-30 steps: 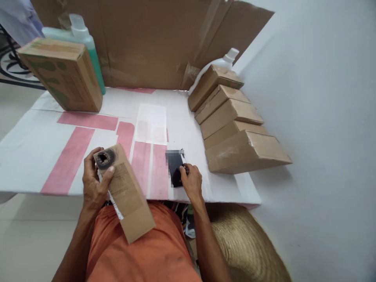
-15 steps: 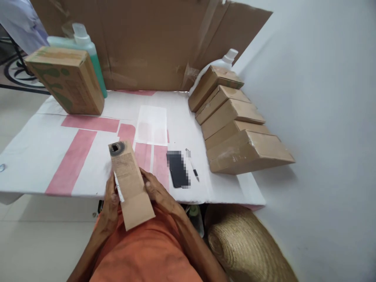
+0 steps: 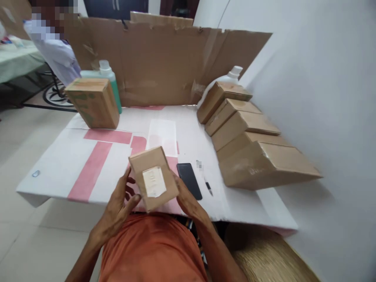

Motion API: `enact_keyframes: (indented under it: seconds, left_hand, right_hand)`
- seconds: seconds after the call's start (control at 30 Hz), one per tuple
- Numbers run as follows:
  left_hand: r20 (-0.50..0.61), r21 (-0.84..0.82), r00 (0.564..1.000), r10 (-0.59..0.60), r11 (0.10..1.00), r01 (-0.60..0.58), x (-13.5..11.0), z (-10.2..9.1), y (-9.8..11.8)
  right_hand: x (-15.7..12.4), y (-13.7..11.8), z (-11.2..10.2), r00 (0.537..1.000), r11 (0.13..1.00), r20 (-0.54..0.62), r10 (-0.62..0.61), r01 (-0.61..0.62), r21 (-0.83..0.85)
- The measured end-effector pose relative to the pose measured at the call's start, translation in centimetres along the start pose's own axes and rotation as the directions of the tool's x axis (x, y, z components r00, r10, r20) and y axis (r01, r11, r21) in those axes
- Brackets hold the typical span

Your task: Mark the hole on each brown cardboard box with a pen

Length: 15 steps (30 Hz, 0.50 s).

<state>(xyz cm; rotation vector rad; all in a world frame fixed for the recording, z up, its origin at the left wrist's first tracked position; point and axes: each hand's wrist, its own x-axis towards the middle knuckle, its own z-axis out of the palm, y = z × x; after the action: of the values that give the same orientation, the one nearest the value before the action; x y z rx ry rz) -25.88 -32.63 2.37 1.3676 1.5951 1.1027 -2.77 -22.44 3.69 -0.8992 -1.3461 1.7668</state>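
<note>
The brown cardboard box (image 3: 149,160) bears a white label (image 3: 154,182).

I saw white-and-pink cloth (image 3: 58,168) over the tabletop (image 3: 246,209). Just past the right fingers (image 3: 182,196) lay a phone (image 3: 189,181), then a pen (image 3: 208,188), with cartons (image 3: 249,172) farther right; beyond the left fingers (image 3: 125,179) stood a box (image 3: 98,107) and green bottle (image 3: 115,92).

So the right hand (image 3: 188,197)'s holding a box (image 3: 151,158), left hand (image 3: 119,207)'s hovering loosely beside it, label (image 3: 154,182)'s facing the camera. Phone (image 3: 189,181) and pen (image 3: 208,187) are just lying nearby.
</note>
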Motion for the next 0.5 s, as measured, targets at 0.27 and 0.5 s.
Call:
enact_keyframes:
  seconds: [0.27, 0.5]
  left_hand:
    - [0.037, 0.09, 0.999, 0.022, 0.996, -0.025, 7.8, -1.2, -3.0]
    - [0.19, -0.163, 0.981, 0.032, 0.987, -0.001, 11.1, -1.8, -3.5]
  right_hand:
    - [4.6, 2.3, -1.0, 0.997, 0.967, 0.05, -0.057, 0.068, -0.247]
    - [8.6, 2.8, -1.4, 0.995, 0.953, -0.06, -0.082, 0.061, -0.297]
